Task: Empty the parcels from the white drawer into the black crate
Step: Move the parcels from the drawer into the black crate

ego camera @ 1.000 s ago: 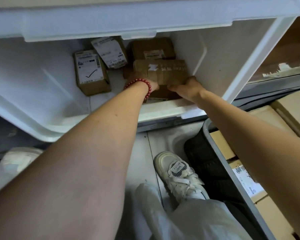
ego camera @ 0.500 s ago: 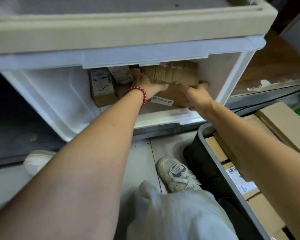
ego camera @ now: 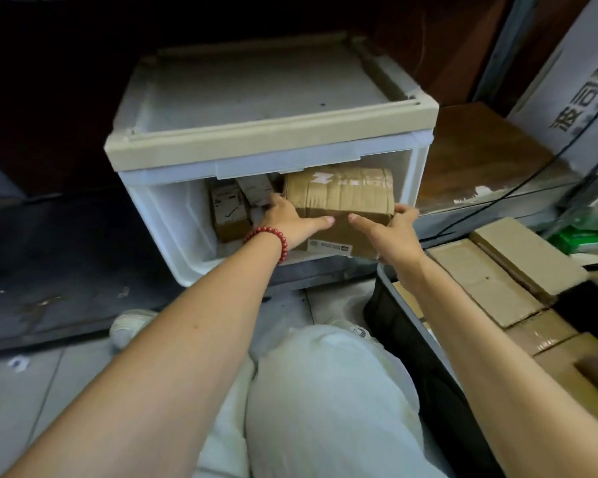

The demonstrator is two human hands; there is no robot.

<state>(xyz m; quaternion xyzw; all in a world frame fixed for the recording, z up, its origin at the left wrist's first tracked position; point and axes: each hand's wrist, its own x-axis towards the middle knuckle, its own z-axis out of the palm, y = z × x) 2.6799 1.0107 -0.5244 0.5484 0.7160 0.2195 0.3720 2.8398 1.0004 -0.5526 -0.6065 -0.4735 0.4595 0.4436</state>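
The white drawer (ego camera: 159, 222) hangs open from its beige-topped cabinet. A large brown taped parcel (ego camera: 339, 194) sits tilted at the drawer's right front, over the rim. My left hand (ego camera: 290, 219), with a red bead bracelet, grips its left end and my right hand (ego camera: 390, 229) grips its right end, both thumbs across the front face. Behind the left hand stand a small brown box with a check mark (ego camera: 228, 215) and a white-labelled parcel (ego camera: 254, 188). The black crate (ego camera: 425, 346) stands at the lower right, holding several cardboard boxes (ego camera: 480, 281).
My knee in pale trousers (ego camera: 325, 391) fills the lower middle, beside a white shoe (ego camera: 128, 326) on the tiled floor. A wooden shelf (ego camera: 480, 157) and a white carton with printed characters (ego camera: 573, 108) lie right of the cabinet. A black cable (ego camera: 532, 177) crosses the shelf.
The view has pulled back and up. Both hands have drawn the large parcel from deep in the drawer toward its front rim, lifting it higher.
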